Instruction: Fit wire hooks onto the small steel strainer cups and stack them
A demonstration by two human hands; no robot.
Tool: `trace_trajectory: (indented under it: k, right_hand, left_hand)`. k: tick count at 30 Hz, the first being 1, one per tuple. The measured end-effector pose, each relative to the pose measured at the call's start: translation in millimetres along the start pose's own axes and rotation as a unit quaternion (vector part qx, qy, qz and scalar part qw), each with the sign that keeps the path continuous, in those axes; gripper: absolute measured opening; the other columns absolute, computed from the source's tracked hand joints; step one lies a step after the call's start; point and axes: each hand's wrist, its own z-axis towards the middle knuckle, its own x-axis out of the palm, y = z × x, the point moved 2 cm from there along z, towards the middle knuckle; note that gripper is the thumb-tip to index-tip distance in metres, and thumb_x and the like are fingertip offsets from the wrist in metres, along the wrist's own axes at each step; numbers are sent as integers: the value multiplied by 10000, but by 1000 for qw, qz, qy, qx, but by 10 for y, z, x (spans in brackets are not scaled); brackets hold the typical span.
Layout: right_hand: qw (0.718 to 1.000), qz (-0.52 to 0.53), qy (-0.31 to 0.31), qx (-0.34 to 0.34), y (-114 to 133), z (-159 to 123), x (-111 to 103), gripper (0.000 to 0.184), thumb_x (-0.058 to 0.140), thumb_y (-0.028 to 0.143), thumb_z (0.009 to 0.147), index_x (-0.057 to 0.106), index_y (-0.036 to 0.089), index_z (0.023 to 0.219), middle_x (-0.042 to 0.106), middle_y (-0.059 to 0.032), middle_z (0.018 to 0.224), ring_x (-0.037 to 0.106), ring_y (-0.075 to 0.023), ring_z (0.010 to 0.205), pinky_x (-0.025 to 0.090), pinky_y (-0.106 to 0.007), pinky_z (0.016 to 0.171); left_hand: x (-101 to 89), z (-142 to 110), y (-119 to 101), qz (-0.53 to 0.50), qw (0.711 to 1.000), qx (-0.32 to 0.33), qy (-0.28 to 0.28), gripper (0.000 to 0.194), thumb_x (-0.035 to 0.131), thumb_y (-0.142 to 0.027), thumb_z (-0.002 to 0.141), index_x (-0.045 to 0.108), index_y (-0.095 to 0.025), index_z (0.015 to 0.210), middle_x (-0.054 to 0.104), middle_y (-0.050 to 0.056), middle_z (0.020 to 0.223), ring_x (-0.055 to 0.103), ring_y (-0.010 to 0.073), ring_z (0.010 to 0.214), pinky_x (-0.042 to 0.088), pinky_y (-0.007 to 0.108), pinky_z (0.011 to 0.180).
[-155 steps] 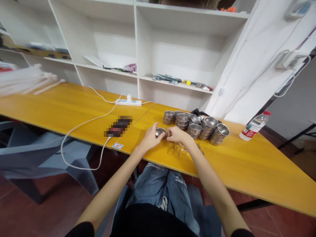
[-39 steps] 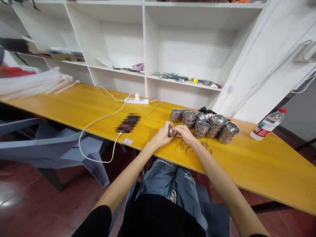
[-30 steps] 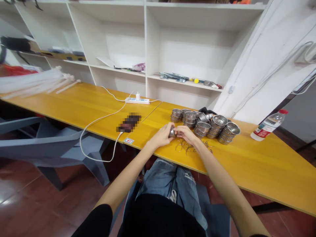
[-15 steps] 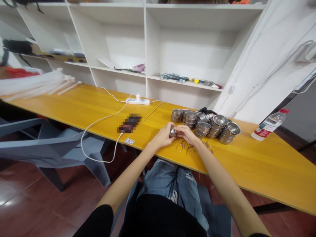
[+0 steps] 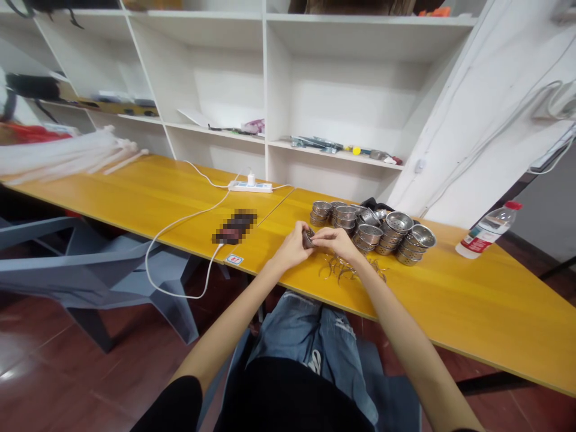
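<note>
My left hand (image 5: 293, 247) is wrapped round a small metal strainer basket (image 5: 308, 238), tilted on its side just above the table. Thumb and fingers of my right hand (image 5: 335, 241) pinch together at the strainer's right edge; what lies between the fingertips is too small to make out. Thin curved wire pieces (image 5: 348, 268) lie scattered on the table beneath and right of my right hand. Behind it stand stacks of perforated metal strainer baskets (image 5: 369, 234), several high, with a few tipped over.
A water bottle (image 5: 488, 231) with a red cap stands at the right. Left of my hands lie a blurred-out dark object (image 5: 234, 227) with a white cable and a power strip (image 5: 250, 186). White shelves (image 5: 265, 90) rise behind the yellow table (image 5: 486, 306).
The strainer has turned in my left hand, and my right fingertips have shifted slightly along its edge. The whole view has moved a little. The stacks stand as before.
</note>
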Motion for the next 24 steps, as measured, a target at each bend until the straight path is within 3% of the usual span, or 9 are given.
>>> trace_trajectory:
  k: [6,16,24]
  right_hand:
    - [999,9,33,40,6,-34,51,305,908,409,645,834,182,834,786,-65,864,701,-227,836,540,-381,873]
    - [999,3,43,19,-42,-25,89,111,803,242,658,803,183,753,758,-36,833,690,-202,822,526,-362,892]
    - [998,-3,54,35,-19,-34,76,145,773,272,672,785,177,781,747,-30,810,659,-197,770,510,-344,815]
  left_hand:
    - [-10,-11,-1,-4,1000,15,21,525,731,-243,778,374,-242,1162,608,50,1104,649,215,957,525,363,876]
    - [15,-24,-95,-10,997,52,48,612,723,-179,767,399,-225,1284,613,79,1213,644,246,1104,514,409,1002]
    - [20,-29,-122,-10,997,49,55,618,746,-212,770,414,-225,1291,616,82,1227,637,261,1141,510,426,1023]
